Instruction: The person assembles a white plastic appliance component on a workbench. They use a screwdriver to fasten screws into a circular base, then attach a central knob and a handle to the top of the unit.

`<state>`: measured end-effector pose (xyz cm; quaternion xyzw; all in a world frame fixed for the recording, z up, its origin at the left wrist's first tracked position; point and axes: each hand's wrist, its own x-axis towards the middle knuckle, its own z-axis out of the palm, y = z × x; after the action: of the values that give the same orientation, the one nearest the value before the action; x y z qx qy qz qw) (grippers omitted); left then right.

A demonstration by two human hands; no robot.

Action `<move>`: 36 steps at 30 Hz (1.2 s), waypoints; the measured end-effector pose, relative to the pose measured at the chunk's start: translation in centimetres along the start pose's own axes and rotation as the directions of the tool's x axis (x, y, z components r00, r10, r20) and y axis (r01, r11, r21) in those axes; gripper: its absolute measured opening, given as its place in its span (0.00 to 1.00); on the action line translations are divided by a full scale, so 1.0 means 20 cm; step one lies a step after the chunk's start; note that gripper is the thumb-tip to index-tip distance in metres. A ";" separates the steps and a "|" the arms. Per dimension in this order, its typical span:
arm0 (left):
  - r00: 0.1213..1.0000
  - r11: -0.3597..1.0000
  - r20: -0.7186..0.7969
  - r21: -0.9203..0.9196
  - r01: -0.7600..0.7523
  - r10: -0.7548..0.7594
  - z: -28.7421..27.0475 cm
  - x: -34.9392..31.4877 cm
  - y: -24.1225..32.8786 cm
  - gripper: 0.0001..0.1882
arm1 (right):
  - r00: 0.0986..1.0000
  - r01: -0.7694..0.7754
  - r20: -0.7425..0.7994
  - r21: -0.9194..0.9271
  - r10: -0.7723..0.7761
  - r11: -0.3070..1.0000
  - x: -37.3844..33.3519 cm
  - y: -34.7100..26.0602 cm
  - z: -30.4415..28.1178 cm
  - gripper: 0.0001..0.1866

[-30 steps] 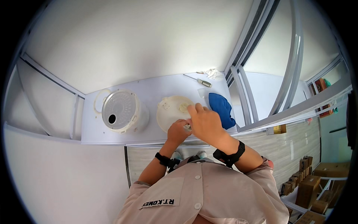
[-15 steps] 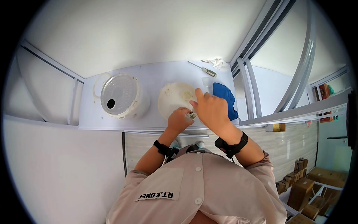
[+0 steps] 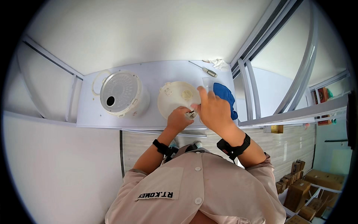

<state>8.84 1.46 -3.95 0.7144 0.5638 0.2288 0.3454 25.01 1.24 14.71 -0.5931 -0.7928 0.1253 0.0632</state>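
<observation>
My left hand is closed around a small pale plastic part with dark bits on it, at the near edge of a round cream lid. Just right of that part my right hand is bent, its index finger raised and the other fingers curled. Its thumb reaches toward the part; whether something thin sits in its grip is too small to tell. The lid lies on the white table, a round yellowish patch showing on it.
A cream rice cooker body with a perforated metal disc on top stands at the left. To the right lie a blue cloth, a screwdriver and crumpled white tissue. Metal rails border the table's right side.
My right hand has shifted slightly right and down beside the small part. My left hand keeps its hold in nearly the same place.
</observation>
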 end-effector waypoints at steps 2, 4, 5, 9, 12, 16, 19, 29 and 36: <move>1.000 1.000 -0.020 -0.017 -0.012 0.012 0.02 0.01 -0.02 0.21 | 0.858 0.356 -0.411 0.047 -0.307 0.933 -0.05 0.07 0.10 0.25; 0.999 1.000 -0.032 -0.016 -0.024 0.024 0.03 0.01 -0.04 0.21 | 0.819 0.459 -0.412 0.050 -0.400 0.887 -0.03 0.10 0.15 0.21; 0.999 0.999 -0.034 -0.007 -0.032 0.032 0.03 0.01 -0.04 0.21 | 0.796 0.507 -0.412 0.052 -0.444 0.861 -0.02 0.11 0.16 0.19; 0.999 0.999 -0.035 0.001 -0.038 0.038 0.04 0.01 -0.04 0.21 | 0.942 0.210 -0.260 -0.041 -0.213 0.977 -0.01 0.06 0.17 0.18; 0.999 0.998 -0.015 0.040 -0.039 0.040 0.03 0.00 -0.03 0.21 | 0.970 0.089 -0.212 -0.152 -0.120 0.984 0.02 0.05 0.19 0.14; 1.000 1.000 -0.016 0.011 -0.022 0.022 0.03 0.00 -0.04 0.21 | 0.927 0.177 -0.302 -0.175 -0.224 0.968 0.00 0.05 0.20 0.15; 0.997 0.998 -0.045 -0.024 -0.060 0.059 0.04 0.00 -0.06 0.20 | 0.918 0.268 -0.267 -0.132 -0.294 0.954 -0.04 0.06 0.21 0.17; 0.999 1.000 -0.040 0.003 -0.020 0.020 0.04 0.00 -0.05 0.21 | 0.962 0.264 -0.101 0.093 -0.255 0.960 -0.07 0.07 0.13 0.16; 0.999 0.999 -0.033 0.041 -0.016 0.017 0.03 -0.01 -0.04 0.19 | 0.959 0.233 -0.172 0.033 -0.224 0.972 -0.05 0.04 0.19 0.15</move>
<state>8.68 1.28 -4.82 0.7221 0.5681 0.2321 0.3193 25.10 0.09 10.79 -0.5042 -0.8443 0.0880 0.1590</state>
